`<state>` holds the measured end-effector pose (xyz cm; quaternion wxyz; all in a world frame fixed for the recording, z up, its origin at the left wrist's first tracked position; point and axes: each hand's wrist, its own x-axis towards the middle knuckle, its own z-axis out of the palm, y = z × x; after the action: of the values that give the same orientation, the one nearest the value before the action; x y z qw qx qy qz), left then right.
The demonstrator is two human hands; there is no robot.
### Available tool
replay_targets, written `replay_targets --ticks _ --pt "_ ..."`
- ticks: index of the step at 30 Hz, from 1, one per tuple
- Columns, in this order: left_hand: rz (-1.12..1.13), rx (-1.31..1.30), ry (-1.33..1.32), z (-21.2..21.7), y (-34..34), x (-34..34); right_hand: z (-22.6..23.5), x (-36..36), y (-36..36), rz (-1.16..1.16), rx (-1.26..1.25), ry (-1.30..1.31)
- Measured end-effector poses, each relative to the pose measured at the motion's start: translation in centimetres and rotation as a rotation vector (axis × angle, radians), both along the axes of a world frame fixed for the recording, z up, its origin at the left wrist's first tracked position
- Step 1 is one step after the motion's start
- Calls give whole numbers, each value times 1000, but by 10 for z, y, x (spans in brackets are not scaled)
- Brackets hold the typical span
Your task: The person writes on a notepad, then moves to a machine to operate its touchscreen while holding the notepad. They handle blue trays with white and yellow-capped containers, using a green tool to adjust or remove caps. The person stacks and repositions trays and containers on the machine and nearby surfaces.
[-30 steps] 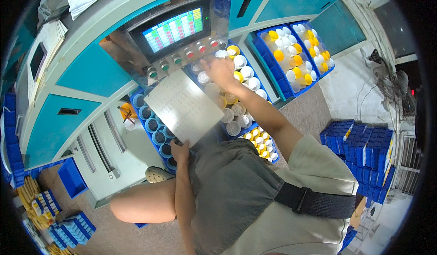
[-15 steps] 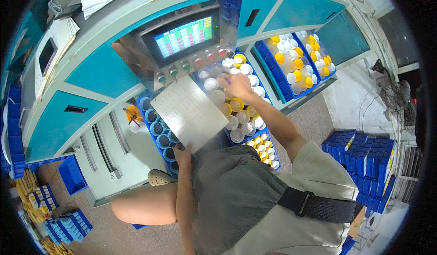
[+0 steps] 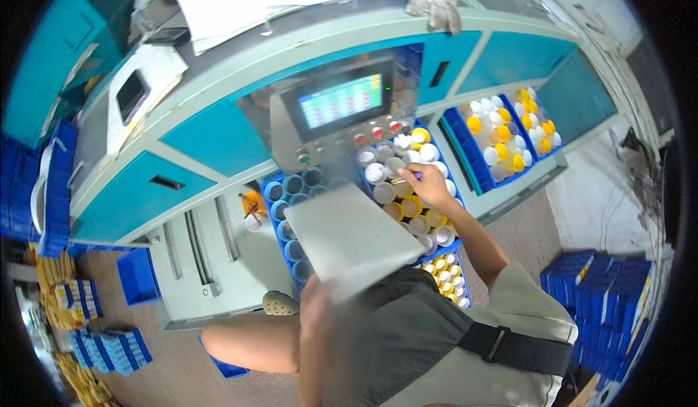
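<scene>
My left hand [image 3: 316, 304], blurred, grips the lower left corner of a pale sheet of paper [image 3: 352, 236], which tilts over the trays. Closed above the right-hand cups, my right hand [image 3: 432, 185] pinches a slim purple pen-like stick [image 3: 417, 176] whose kind I cannot make out. Beneath it, a blue tray holds white and yellow cups [image 3: 411, 206], several with pale granular contents. Light-blue cups [image 3: 293, 184] with dark contents fill another tray, partly hidden by the sheet.
A control panel with a lit screen [image 3: 342, 102] and buttons stands behind the trays. Blue bins of white and yellow cups [image 3: 502, 134] sit at the right. Stacked blue trays [image 3: 596, 298] stand on the floor. An orange container [image 3: 253, 203] is left of the cups.
The whole view has shifted, so the machine and trays appear lower and further right. The sheet has tilted and blurred in my left hand. My right hand stays over the cups with the purple stick.
</scene>
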<state>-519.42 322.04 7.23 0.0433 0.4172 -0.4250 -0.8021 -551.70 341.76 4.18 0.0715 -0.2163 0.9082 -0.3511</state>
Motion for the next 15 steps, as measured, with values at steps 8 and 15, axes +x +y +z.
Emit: replay_targets --ticks 8,15 --pt "459 -225 132 132 25 95 40 9 -3 45 -85 -30" --pt "672 -1012 163 174 -130 105 67 18 -19 170 -273 -47"
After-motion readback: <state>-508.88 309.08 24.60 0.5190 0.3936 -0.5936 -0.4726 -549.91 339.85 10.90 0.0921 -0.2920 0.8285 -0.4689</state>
